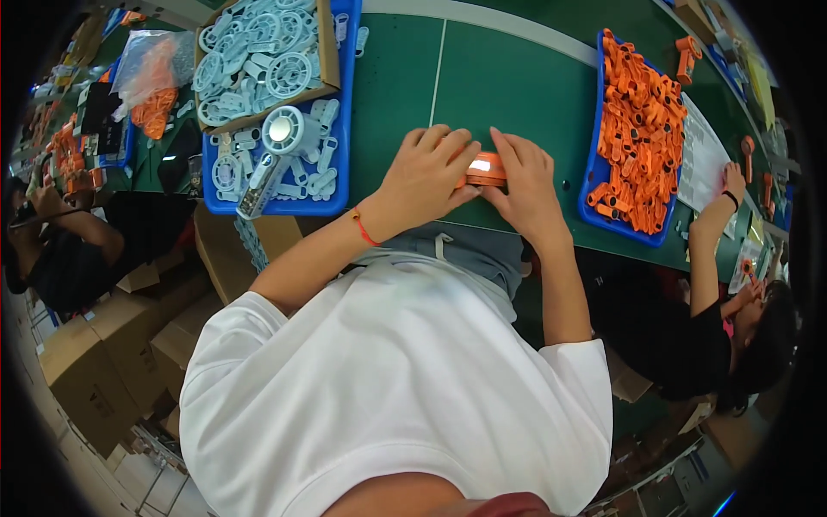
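Between my two hands, near the front edge of the green table, is a glossy orange plastic part (488, 169), partly hidden by the fingers. My left hand (424, 171) is closed on its left end, fingers bent over it. Closed on its right end is my right hand (527, 183), with the thumb in front and the fingers behind. Left of my hands, a light-blue handheld fan (284, 138) with an uncovered handle rests on loose parts in a blue tray (345, 112).
A cardboard box (330, 47) full of light-blue fan parts sits on the left tray. On the right, a blue tray (589, 185) holds a heap of orange parts (637, 129), beside a paper sheet (702, 159). Co-workers sit at both sides; one's hand (733, 179) touches that sheet.
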### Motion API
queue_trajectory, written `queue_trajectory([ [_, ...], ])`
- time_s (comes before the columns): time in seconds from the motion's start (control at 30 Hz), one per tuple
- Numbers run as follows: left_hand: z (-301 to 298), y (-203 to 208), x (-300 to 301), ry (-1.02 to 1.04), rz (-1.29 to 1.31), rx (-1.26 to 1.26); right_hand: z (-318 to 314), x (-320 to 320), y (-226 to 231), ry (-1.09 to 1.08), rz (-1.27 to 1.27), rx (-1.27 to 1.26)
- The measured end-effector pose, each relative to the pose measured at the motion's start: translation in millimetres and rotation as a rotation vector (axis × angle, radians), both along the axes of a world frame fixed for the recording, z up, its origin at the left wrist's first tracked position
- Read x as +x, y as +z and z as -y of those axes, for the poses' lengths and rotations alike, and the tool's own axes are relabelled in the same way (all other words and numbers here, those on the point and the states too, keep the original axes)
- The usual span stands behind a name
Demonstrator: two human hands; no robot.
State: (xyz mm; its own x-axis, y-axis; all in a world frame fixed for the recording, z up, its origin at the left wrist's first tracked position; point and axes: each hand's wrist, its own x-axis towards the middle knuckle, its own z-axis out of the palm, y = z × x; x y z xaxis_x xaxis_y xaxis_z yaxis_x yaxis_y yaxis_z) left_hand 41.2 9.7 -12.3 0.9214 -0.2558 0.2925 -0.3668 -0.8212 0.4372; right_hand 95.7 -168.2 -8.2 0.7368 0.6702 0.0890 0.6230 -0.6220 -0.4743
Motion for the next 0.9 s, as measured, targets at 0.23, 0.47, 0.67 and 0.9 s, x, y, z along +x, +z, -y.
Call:
queue_trajectory([
  [0.23,20,-2,5,0.025,0.118,0.205,21,-2,-21,0.032,-0.058,0.195],
  [0.47,18,-10,6,0.001,0.103,0.200,20,-6,-30,0.035,0.131,0.216],
  [0.67,16,-3,7,-0.039,0.053,0.217,20,-6,-32,0.030,0.150,0.199],
  [0.9,17,-8,6,0.285,-0.004,-0.931,17,-16,-18,-0.314,-0.605,0.634],
])
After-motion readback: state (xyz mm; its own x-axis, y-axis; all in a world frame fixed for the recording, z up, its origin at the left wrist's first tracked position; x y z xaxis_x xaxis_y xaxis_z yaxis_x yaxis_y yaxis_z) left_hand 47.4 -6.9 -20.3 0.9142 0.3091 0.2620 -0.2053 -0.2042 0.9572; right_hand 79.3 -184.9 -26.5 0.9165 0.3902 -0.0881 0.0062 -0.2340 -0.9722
